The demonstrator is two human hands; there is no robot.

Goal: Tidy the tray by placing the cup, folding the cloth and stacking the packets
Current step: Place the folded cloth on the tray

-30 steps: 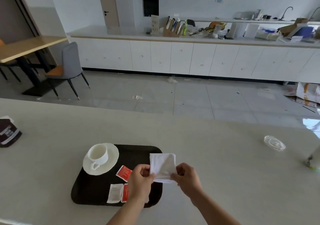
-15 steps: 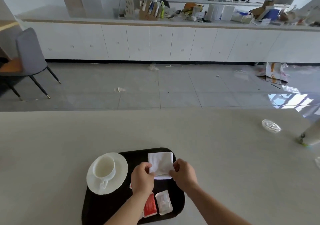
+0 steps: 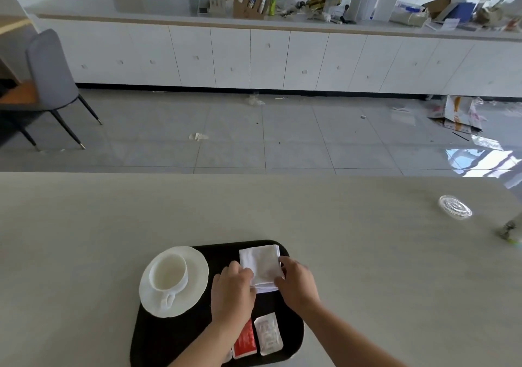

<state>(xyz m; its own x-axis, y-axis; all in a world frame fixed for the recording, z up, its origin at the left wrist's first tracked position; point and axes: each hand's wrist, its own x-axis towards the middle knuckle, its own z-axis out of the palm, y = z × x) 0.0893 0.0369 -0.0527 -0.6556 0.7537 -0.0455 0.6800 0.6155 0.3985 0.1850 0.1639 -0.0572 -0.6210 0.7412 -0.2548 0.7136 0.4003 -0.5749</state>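
— White cup [image 3: 168,272] on its saucer [image 3: 195,282], far-left corner of the black tray [image 3: 158,335]?

— Yes, upright, handle toward the camera. Next comes the left hand [image 3: 232,293], fingers pinching the near-left corner of the folded white cloth [image 3: 260,265].

— And the cloth?

— Square, over the tray's far right part. The right hand [image 3: 296,280] pinches its right edge.

— Packets?

— Near right of the tray: a red packet [image 3: 246,341] and a white packet [image 3: 267,334] side by side, overlapping.
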